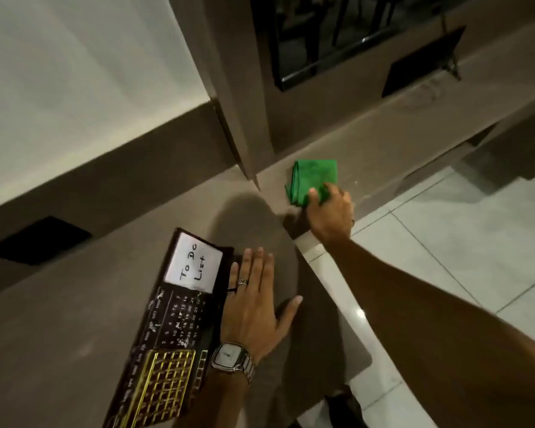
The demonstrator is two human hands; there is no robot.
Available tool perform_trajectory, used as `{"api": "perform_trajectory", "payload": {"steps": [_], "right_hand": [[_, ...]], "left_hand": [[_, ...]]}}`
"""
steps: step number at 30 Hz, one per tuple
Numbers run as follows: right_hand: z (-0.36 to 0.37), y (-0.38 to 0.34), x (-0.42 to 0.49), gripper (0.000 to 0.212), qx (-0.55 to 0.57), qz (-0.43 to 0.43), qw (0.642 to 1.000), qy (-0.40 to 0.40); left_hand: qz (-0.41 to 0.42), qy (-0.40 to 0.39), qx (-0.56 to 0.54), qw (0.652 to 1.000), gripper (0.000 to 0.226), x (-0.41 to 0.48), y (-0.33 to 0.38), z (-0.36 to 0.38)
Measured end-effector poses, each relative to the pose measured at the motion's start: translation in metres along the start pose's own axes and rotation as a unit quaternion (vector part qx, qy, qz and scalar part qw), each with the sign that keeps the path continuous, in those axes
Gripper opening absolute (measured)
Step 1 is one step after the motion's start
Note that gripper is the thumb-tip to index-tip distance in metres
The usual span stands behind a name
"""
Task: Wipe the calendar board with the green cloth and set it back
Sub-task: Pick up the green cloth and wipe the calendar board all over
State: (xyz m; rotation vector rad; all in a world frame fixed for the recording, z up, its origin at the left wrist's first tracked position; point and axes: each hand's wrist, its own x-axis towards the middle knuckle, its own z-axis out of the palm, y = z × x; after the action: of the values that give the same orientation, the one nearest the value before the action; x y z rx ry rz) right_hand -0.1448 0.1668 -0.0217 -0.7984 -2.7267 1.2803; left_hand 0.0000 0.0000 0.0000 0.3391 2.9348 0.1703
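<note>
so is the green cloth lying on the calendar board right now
No, the folded green cloth lies on the brown counter apart from the dark calendar board, with the right hand on it.

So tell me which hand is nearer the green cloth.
Right. The right hand has its fingers on the near edge of the green cloth; the left hand lies flat beside the calendar board, well short.
</note>
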Motion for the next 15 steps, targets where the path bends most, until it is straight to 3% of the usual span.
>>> {"api": "perform_trajectory", "payload": {"steps": [3,6,8,11,15], "right_hand": [[0.016,0.014,0.028,0.058,-0.027,0.083,0.996,0.016],[0.033,0.021,0.038,0.058,-0.023,0.077,0.995,0.052],[0.036,0.021,0.044,0.063,0.027,0.089,0.994,0.055],[0.033,0.014,0.052,0.073,0.173,0.174,0.969,0.008],[0.022,0.002,0.048,0.035,0.272,0.218,0.937,-0.023]], "left_hand": [[-0.002,-0.009,-0.015,1.000,0.092,-0.002,-0.006,0.026],[0.012,0.004,-0.014,1.000,0.093,-0.004,-0.010,0.043],[0.023,0.010,-0.001,1.000,0.092,-0.003,-0.012,0.045],[0.021,0.003,0.004,1.000,0.091,-0.003,-0.011,0.045],[0.014,-0.015,-0.004,1.000,0.091,-0.004,-0.009,0.040]]}}
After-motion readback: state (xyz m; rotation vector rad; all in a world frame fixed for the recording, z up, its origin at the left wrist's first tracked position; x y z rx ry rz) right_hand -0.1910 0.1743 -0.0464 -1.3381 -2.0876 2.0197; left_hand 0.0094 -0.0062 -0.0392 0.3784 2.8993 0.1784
